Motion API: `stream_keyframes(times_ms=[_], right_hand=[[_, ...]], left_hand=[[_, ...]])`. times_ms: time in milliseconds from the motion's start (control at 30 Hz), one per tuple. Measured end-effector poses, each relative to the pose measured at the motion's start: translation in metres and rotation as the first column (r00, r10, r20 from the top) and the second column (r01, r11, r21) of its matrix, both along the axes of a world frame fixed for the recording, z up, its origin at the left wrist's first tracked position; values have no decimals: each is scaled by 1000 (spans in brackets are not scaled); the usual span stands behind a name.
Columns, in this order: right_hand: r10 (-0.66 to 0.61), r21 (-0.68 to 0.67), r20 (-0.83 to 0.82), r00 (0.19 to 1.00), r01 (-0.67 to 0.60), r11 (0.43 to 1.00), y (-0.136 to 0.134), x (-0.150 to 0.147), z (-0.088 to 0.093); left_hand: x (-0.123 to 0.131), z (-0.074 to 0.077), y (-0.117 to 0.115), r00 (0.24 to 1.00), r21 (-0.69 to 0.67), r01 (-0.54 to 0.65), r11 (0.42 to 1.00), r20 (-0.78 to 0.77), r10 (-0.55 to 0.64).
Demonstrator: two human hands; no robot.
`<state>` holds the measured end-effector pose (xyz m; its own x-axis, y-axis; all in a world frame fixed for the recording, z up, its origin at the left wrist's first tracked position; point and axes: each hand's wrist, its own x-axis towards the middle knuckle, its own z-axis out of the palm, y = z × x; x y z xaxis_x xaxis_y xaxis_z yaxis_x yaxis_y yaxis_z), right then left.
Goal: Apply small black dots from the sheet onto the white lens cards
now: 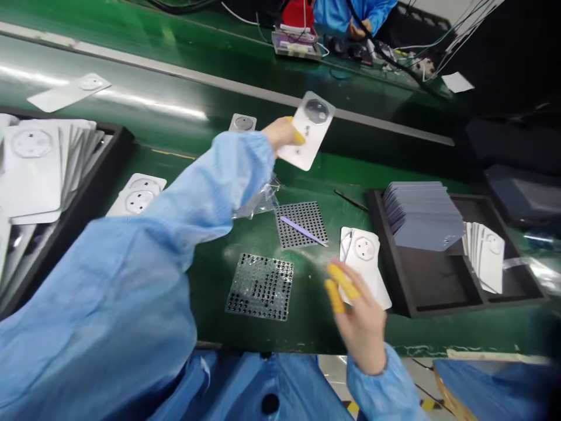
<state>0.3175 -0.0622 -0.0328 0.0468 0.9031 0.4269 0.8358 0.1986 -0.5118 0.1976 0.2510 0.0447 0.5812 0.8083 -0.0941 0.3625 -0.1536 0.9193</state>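
Note:
My left hand [284, 133], reaching far forward in a blue sleeve, is closed on a white plastic socket cover [308, 130] held above the green conveyor belt [175, 99]. My right hand [357, 316], with yellow finger cots, grips a small stack of white socket covers [366, 257] near the table's front, beside a black tray [438, 275]. Between the hands lie two perforated sheets of small dots [262, 286], and a thin purple stick [302, 229] rests on the farther one.
The black tray on the right holds grey cards [421, 213] and upright white covers [486, 254]. A left tray [100, 169] holds many white covers. More covers lie on the belt [243, 123]. Another person in blue [346, 14] works across the belt among cables.

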Motion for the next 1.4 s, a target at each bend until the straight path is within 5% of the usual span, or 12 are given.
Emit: stream_keyframes(times_ms=[67, 133, 233, 333, 433, 533, 700, 867, 1133, 1400], right_hand=[[173, -72, -36, 984, -176, 982, 9, -42, -8], [313, -125, -15, 950, -312, 942, 18, -73, -24], [409, -104, -21, 912, -409, 907, 23, -92, -46], [392, -24, -157, 906, -401, 916, 24, -91, -50], [341, 4, -312, 887, -358, 934, 28, -87, -39], [368, -19, -319, 873, -394, 919, 33, -85, -28], [412, 21, -206, 888, -416, 909, 36, -88, -16], [486, 41, -224, 844, -490, 870, 32, -100, -16], [336, 37, -453, 826, -359, 933, 27, -118, -33], [92, -91, -515, 852, -161, 983, 33, -119, -41]], left_hand=[[-52, 4, -39, 997, 12, -42, 999, 70, 41], [-107, 1, -85, 956, 26, -209, 978, 215, 198], [-172, -18, -157, 826, -176, -515, 839, 159, 541], [-195, -44, -212, 780, -414, -589, 694, -63, 623], [-185, -65, -242, 831, -508, -517, 689, -105, 546], [-169, -77, -254, 879, -473, -434, 767, -36, 475], [-161, -84, -264, 885, -515, -381, 768, 37, 464], [-162, -84, -267, 925, -345, -331, 878, 66, 375], [-162, -99, -267, 952, 69, -297, 952, 96, 290], [-196, -100, -263, 942, -3, -332, 943, -64, 331]])
